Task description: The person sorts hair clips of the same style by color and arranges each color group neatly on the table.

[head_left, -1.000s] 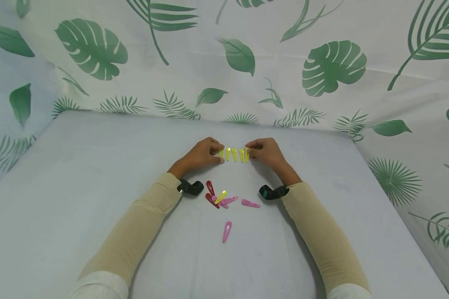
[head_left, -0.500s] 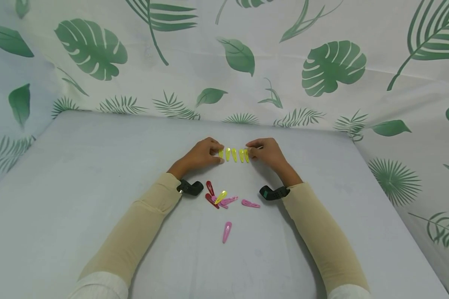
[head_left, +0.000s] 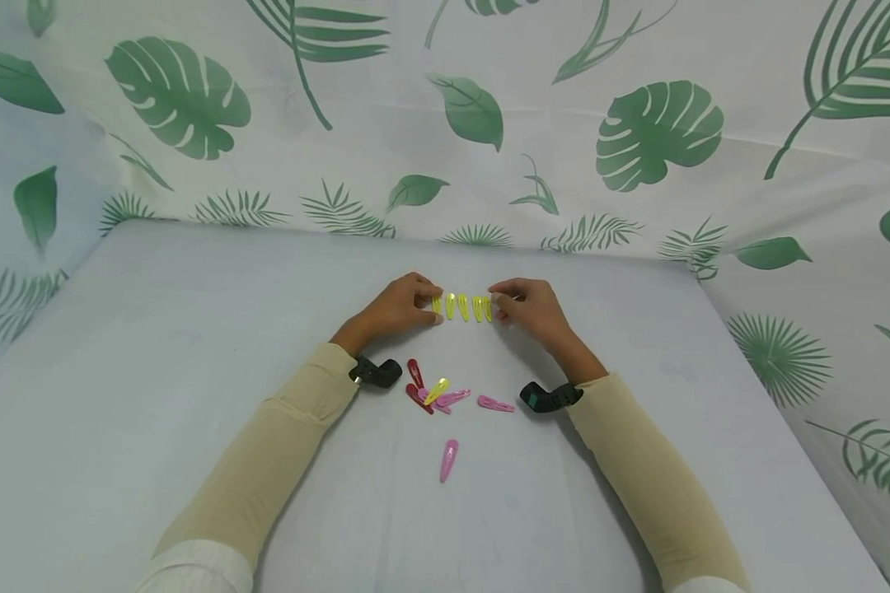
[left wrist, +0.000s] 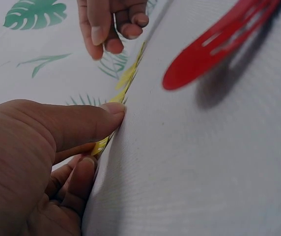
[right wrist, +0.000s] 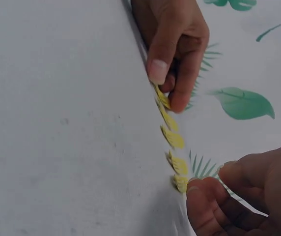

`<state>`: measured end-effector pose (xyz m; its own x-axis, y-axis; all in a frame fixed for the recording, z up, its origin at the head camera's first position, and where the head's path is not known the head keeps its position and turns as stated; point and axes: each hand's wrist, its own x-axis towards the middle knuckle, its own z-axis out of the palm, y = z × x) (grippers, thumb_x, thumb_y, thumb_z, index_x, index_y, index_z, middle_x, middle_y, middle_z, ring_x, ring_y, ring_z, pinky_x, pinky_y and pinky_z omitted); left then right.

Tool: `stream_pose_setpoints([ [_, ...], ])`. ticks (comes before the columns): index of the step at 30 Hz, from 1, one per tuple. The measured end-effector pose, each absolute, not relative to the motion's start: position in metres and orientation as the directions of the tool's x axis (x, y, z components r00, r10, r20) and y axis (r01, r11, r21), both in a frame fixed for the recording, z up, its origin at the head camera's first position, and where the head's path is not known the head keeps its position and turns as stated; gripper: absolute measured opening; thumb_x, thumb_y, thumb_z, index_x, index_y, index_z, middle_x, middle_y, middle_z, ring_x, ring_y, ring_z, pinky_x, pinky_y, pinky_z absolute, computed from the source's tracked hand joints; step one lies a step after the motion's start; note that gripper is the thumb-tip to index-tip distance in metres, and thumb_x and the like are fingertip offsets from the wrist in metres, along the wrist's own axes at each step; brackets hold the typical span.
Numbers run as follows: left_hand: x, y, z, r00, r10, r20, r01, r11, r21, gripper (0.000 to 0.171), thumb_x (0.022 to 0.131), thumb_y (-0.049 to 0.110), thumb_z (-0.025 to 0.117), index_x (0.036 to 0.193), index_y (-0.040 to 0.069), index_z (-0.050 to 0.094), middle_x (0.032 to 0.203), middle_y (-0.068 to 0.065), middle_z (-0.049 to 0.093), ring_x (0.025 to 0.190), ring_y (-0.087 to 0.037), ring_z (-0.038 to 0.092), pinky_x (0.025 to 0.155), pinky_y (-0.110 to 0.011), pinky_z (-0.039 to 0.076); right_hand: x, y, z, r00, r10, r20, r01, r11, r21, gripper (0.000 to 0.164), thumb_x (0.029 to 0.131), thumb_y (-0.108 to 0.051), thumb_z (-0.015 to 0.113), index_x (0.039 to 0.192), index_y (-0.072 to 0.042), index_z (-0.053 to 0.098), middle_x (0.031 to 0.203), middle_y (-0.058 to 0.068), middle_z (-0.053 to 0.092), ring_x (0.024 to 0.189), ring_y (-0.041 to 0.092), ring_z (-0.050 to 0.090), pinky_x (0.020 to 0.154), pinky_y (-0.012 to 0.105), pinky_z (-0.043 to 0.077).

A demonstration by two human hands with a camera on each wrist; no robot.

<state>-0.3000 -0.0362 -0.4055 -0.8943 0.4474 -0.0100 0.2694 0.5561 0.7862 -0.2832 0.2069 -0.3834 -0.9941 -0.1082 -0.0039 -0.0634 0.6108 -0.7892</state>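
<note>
Several yellow snap hair clips point(head_left: 463, 307) lie side by side in a row on the white table. My left hand point(head_left: 396, 306) pinches the leftmost yellow hair clip point(head_left: 436, 305) between thumb and fingers at its two ends, partly hiding it. At the row's other end, my right hand point(head_left: 536, 311) is beside the rightmost yellow hair clip point(head_left: 488, 309), its fingers loosely bent. The right wrist view shows those fingertips point(right wrist: 195, 186) right by that clip point(right wrist: 181, 183), gripping nothing; whether they touch it I cannot tell.
Nearer my body lies a small pile of red point(head_left: 414, 372), pink point(head_left: 456, 397) and yellow point(head_left: 437, 390) hair clips. Two pink clips lie apart, one to the right point(head_left: 495, 403) and one in front point(head_left: 449, 461). A leaf-print cloth point(head_left: 475, 189) hangs behind the table.
My right hand has let go of the rightmost yellow hair clip, which now sits closer to its neighbour, and has drawn slightly right. My left hand stays in place.
</note>
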Motion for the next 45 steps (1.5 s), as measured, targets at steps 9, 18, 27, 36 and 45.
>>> stream_pose_setpoints([
  [9, -0.301, -0.036, -0.407, -0.891, 0.453, -0.012, 0.271, 0.554, 0.787, 0.050, 0.089, 0.016, 0.073, 0.134, 0.002, 0.058, 0.125, -0.009, 0.051, 0.107, -0.020, 0.052, 0.093, -0.032, 0.045, -0.267, 0.198, -0.374, -0.981, -0.188, -0.048, -0.060, 0.530, -0.846, 0.025, 0.097, -0.015, 0.056, 0.114, -0.001, 0.068, 0.102, 0.014, 0.068, 0.081, 0.024, 0.065, 0.073, 0.033, 0.055],
  [18, -0.301, -0.038, -0.407, -0.887, 0.462, -0.008, 0.280, 0.550, 0.787, 0.051, 0.089, 0.017, 0.072, 0.135, 0.001, 0.057, 0.127, -0.010, 0.051, 0.110, -0.021, 0.053, 0.094, -0.033, 0.044, -0.247, 0.184, -0.373, -0.913, -0.396, -0.095, -0.116, 0.477, -0.871, 0.027, 0.097, -0.013, 0.058, 0.113, 0.006, 0.067, 0.096, 0.018, 0.068, 0.079, 0.026, 0.068, 0.074, 0.036, 0.056],
  [27, -0.300, -0.039, -0.406, -0.889, 0.458, -0.007, 0.276, 0.548, 0.790, 0.051, 0.089, 0.017, 0.073, 0.135, 0.002, 0.057, 0.127, -0.010, 0.051, 0.109, -0.021, 0.053, 0.095, -0.032, 0.044, -0.233, 0.175, -0.373, -0.843, -0.511, -0.166, -0.115, 0.473, -0.874, 0.024, 0.097, -0.016, 0.060, 0.112, 0.002, 0.068, 0.092, 0.012, 0.069, 0.079, 0.025, 0.068, 0.073, 0.036, 0.056],
  [36, -0.301, -0.039, -0.405, -0.888, 0.460, 0.006, 0.287, 0.543, 0.789, 0.051, 0.088, 0.017, 0.073, 0.134, 0.001, 0.058, 0.124, -0.010, 0.051, 0.108, -0.021, 0.052, 0.094, -0.033, 0.044, -0.224, 0.165, -0.373, -0.784, -0.577, -0.228, -0.050, 0.425, -0.904, 0.026, 0.098, -0.018, 0.059, 0.113, 0.001, 0.068, 0.092, 0.015, 0.068, 0.081, 0.027, 0.068, 0.075, 0.038, 0.056],
  [45, -0.300, -0.037, -0.405, -0.889, 0.457, -0.003, 0.279, 0.548, 0.789, 0.051, 0.088, 0.017, 0.074, 0.134, 0.003, 0.058, 0.125, -0.009, 0.051, 0.109, -0.021, 0.053, 0.094, -0.033, 0.044, -0.216, 0.160, -0.377, -0.774, -0.616, -0.146, -0.186, 0.443, -0.877, 0.024, 0.090, -0.005, 0.066, 0.114, -0.002, 0.068, 0.099, 0.007, 0.069, 0.086, 0.019, 0.064, 0.077, 0.030, 0.052],
])
